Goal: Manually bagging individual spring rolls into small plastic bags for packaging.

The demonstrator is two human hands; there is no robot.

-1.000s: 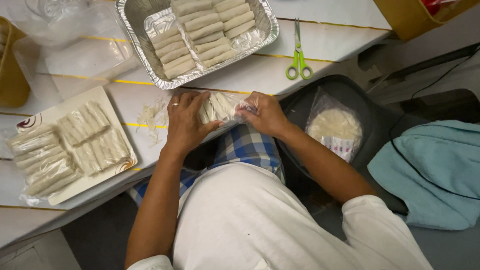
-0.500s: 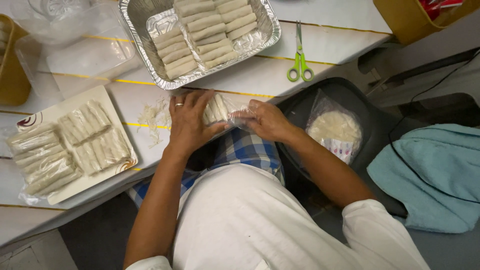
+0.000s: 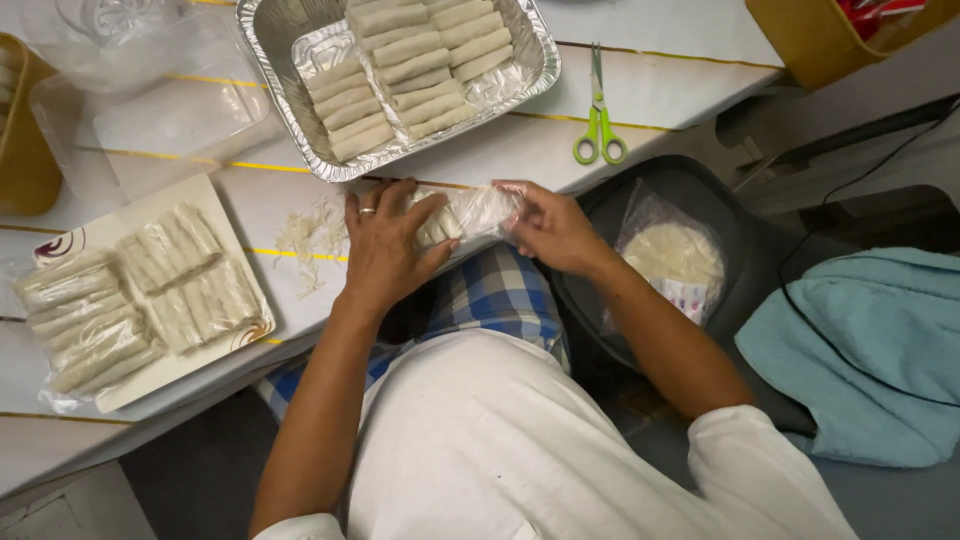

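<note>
Your left hand (image 3: 385,250) lies palm-down over the left end of a clear plastic bag of spring rolls (image 3: 462,217), fingers curled and closed on it; a ring shows on one finger. Your right hand (image 3: 548,228) grips the bag's right end, fingers pinched shut on the loose plastic. The bag rests at the near edge of the white table (image 3: 640,95), directly in front of your body. Through the film you see several pale, uncooked rolls packed side by side; the plastic is wrinkled and glossy at the right end.

Just beyond the bag stands a foil tray (image 3: 280,40) holding two rows of unwrapped rolls on a foil sheet. Green-handled scissors (image 3: 598,125) lie to its right, blades shut. Pale scraps (image 3: 305,235) lie scattered on the table left of your left hand. Further left, a white plate (image 3: 85,235) carries more bagged bundles of rolls. To your right, a dark chair seat (image 3: 700,185) holds a bag of round wrappers (image 3: 672,255), and a light blue towel (image 3: 860,350) lies beside it.
</note>
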